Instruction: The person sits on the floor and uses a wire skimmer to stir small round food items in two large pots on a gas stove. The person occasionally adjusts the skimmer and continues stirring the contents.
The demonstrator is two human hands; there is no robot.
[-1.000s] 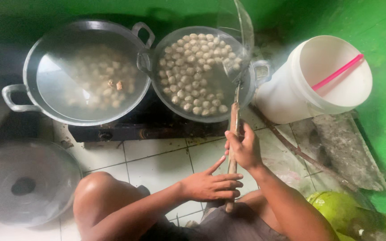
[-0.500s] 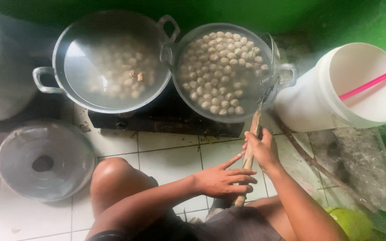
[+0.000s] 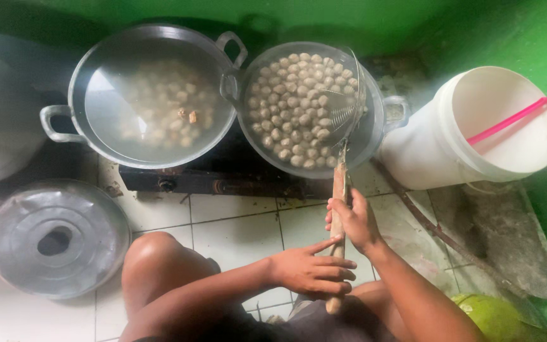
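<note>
Wooden and long, the pale straight handle of the wire-mesh skimmer is the thing in the grip, and both hands are closed on it. The right hand wraps the shaft at lower centre-right of the frame, fingers curled round it. The left hand lies lower and just left, fingers laid across the handle near its butt end, index finger pointing up toward the right hand; whether the thumb closes behind the shaft cannot be told.

The long axis runs nearly vertical in the frame, butt at the bottom, head at the top. From the grip the round wire basket lies straight up, tilted on edge at the right side of the grey metal pot full of pale round meatballs, touching or just above the balls. The right hand is the nearer to that basket.

Left of that pot, touching it at the handles, sits a wide grey metal wok of cloudy water with submerged balls. A white plastic bucket with a pink stick across its mouth stands at the right. A round grey metal lid lies on the tiled floor at lower left.
</note>
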